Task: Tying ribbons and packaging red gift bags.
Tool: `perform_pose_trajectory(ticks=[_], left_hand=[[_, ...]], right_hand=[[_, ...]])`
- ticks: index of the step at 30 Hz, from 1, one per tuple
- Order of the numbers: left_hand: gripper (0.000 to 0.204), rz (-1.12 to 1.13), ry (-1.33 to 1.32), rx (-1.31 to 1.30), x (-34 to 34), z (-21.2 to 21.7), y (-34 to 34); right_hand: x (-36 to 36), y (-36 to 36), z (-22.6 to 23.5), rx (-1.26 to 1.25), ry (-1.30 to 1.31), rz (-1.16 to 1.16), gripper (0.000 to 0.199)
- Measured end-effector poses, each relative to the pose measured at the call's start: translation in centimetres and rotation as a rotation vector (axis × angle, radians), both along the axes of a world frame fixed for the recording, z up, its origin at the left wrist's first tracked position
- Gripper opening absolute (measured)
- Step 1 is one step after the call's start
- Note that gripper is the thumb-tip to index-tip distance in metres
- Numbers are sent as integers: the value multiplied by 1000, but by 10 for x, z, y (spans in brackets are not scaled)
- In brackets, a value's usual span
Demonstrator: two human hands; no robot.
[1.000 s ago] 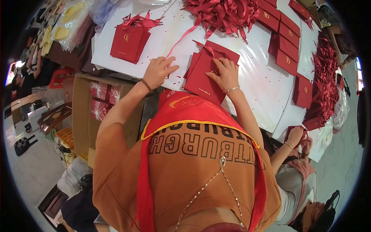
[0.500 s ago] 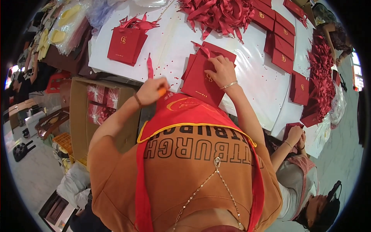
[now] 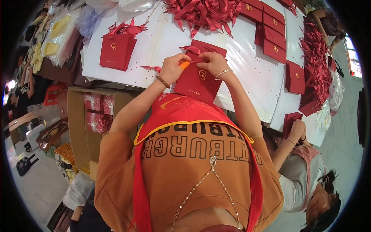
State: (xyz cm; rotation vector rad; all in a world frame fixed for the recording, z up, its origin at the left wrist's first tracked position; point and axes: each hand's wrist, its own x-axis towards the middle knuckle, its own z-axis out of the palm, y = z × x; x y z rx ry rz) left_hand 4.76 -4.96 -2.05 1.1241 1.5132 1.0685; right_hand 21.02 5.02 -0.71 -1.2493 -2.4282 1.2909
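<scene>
A flat red paper gift bag (image 3: pixel 197 86) with gold print lies at the table's near edge, with more red card under its top. At its upper edge my left hand (image 3: pixel 172 70) is closed on a red ribbon (image 3: pixel 150 68), whose loose end sticks out to the left. Something small and orange (image 3: pixel 184 65) shows at that hand's fingertips; whether it is a finger cover or a tool, I cannot make out. My right hand (image 3: pixel 215 65) pinches the ribbon at the bag's top, close beside the left fingers. A ribbon loop (image 3: pixel 192 50) rises just beyond them.
Finished-looking red bags (image 3: pixel 116 52) with ribbons stand at the left. A ribbon heap (image 3: pixel 205 15) lies at the back, with rows of red bags (image 3: pixel 273 34) right of it. An open carton (image 3: pixel 79 131) sits at my left. A co-worker's hands (image 3: pixel 297 131) hold a red bag at right.
My left hand has moved right and up from the bag's near left side to its top, meeting my right hand. The upright ribbon end now lies out to the left.
</scene>
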Motion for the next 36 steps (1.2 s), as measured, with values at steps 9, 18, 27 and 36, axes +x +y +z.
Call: perform_pose_trajectory(ticks=[9, 18, 27, 36], left_hand=[[15, -73, 543, 313, 15, 3, 2], [5, 47, 149, 17, -1, 17, 3], [13, -4, 319, 113, 7, 14, 11], [10, -84, 464, 189, 10, 14, 16]], right_hand=[[1, -2, -2, -49, -35, -35, 39], [4, 0, -9, -101, 9, -23, 41], [1, -3, -4, -103, 3, -12, 41], [2, -6, -5, -101, 14, -12, 40]])
